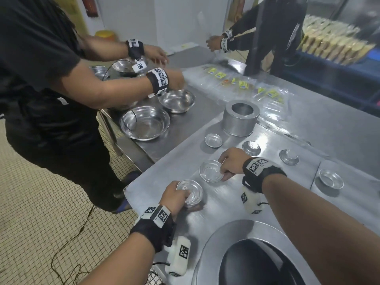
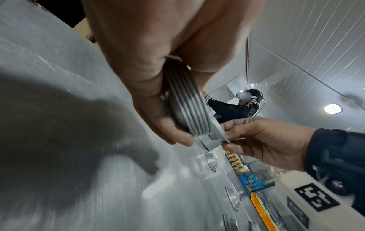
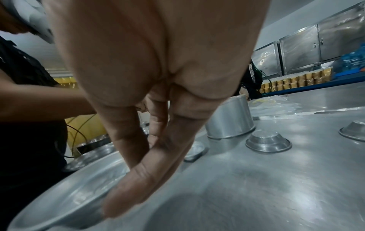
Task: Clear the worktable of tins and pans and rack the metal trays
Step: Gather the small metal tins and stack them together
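My left hand (image 1: 174,195) grips a nested stack of small round metal tins (image 1: 190,193) near the table's front left edge; the left wrist view shows several rims (image 2: 185,103) stacked between thumb and fingers. My right hand (image 1: 229,164) pinches the rim of a single small tin (image 1: 210,171) just beyond the stack, thumb and fingers on its right edge (image 3: 82,201). More small tins lie on the steel worktable (image 1: 246,202): one upright (image 1: 213,140), two upside down (image 1: 251,148) (image 1: 289,157), one upright at the right (image 1: 331,178). A tall round tin (image 1: 241,118) stands behind them.
A large round pan (image 1: 216,243) with a dark inside sits at the front edge. Another person (image 1: 51,79) at the left handles steel bowls (image 1: 145,122) (image 1: 176,100) on a lower table. Plastic packets (image 1: 242,84) lie at the back, where a third person (image 1: 267,33) stands.
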A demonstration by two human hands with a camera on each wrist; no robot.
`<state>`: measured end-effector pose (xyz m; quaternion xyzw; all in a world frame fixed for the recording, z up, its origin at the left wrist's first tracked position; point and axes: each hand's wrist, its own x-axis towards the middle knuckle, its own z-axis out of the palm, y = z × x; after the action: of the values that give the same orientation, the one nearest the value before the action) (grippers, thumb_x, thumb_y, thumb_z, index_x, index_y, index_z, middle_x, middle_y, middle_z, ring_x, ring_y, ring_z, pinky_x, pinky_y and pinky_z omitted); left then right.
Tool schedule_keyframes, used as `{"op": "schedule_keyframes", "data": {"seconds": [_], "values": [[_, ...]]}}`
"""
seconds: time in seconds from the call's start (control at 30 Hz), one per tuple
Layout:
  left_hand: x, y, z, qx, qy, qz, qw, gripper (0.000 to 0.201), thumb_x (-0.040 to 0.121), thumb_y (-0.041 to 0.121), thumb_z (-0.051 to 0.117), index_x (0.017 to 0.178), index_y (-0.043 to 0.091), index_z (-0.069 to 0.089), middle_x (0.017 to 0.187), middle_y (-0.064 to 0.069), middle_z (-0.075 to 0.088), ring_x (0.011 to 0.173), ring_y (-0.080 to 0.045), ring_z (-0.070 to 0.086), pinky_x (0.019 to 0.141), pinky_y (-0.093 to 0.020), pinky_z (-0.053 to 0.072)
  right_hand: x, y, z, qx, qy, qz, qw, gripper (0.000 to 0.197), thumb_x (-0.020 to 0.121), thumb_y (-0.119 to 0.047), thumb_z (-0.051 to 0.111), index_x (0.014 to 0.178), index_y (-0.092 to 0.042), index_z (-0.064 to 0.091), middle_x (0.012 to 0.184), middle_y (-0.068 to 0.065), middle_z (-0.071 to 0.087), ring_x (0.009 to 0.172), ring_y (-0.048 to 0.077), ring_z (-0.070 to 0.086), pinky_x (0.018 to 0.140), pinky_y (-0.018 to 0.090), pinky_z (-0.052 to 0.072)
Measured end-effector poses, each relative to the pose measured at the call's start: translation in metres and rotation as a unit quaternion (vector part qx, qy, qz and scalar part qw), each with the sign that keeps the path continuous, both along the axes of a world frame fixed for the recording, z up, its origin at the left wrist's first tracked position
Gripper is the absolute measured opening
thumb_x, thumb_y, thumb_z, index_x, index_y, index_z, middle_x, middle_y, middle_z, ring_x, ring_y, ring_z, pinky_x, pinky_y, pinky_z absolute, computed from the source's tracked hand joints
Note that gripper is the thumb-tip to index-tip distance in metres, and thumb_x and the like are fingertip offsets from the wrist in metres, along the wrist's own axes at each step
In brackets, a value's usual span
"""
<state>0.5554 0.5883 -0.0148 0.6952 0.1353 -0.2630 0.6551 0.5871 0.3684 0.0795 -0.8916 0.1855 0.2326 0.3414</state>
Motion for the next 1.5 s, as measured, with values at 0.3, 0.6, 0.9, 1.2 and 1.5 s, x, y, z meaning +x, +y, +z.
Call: {"op": "schedule_keyframes", "data": {"seconds": [0.3,0.6,0.9,1.2,1.5], "values": [[-0.007,0.002,0.038,-0.011,-0.012,-0.056,0.998,0.074,0.062,0.087,0.053,0.089,0.021,0.072,0.108,-0.013,0.073,0.105,-0.034,0.069,0.096,-0.053,0.054,-0.036,0.036,0.040,0.058,-0.043,-0.007,0.997,0.025,0.078,0.010,0.060,0.098,-0.003,0.070,0.053,0.005,0.069,0.059,0.023,0.074,0.066,0.025,0.061],[-0.023,-0.013,0.062,-0.108,0.031,-0.059,0.992,0.022,0.092,0.010,0.064,0.111,0.005,0.054,0.117,-0.027,0.063,0.087,-0.038,0.071,0.074,-0.051,0.062,-0.069,0.051,0.049,0.051,-0.061,-0.007,0.997,0.025,0.075,0.011,0.067,0.096,-0.002,0.071,0.064,0.013,0.071,0.055,0.020,0.073,0.055,0.022,0.057],[-0.026,-0.044,0.064,-0.124,0.024,-0.096,0.987,0.027,0.090,-0.010,0.051,0.113,0.004,0.055,0.116,-0.028,0.060,0.091,-0.043,0.068,0.070,-0.050,0.062,-0.094,0.016,0.042,0.066,-0.084,-0.048,0.993,0.024,0.076,-0.007,0.082,0.097,-0.009,0.071,0.060,0.008,0.071,0.057,0.024,0.073,0.058,0.024,0.057],[-0.020,-0.086,0.067,-0.131,0.055,-0.113,0.983,0.033,0.089,-0.015,0.047,0.117,0.001,0.053,0.126,-0.029,0.053,0.100,-0.050,0.064,0.071,-0.053,0.061,-0.094,-0.075,0.012,-0.037,-0.051,-0.093,0.994,0.043,0.070,-0.032,0.089,0.103,-0.012,0.068,0.079,0.018,0.075,0.060,0.022,0.068,0.064,0.029,0.060],[-0.018,-0.121,0.068,-0.138,0.085,-0.126,0.979,0.034,0.090,-0.014,0.048,0.122,-0.003,0.052,0.126,-0.033,0.055,0.097,-0.049,0.067,0.072,-0.052,0.062,-0.082,-0.152,-0.053,-0.265,0.023,-0.046,0.963,0.059,0.079,-0.030,0.074,0.132,-0.011,0.057,0.132,0.010,0.059,0.124,0.027,0.056,0.102,0.036,0.049]]}}
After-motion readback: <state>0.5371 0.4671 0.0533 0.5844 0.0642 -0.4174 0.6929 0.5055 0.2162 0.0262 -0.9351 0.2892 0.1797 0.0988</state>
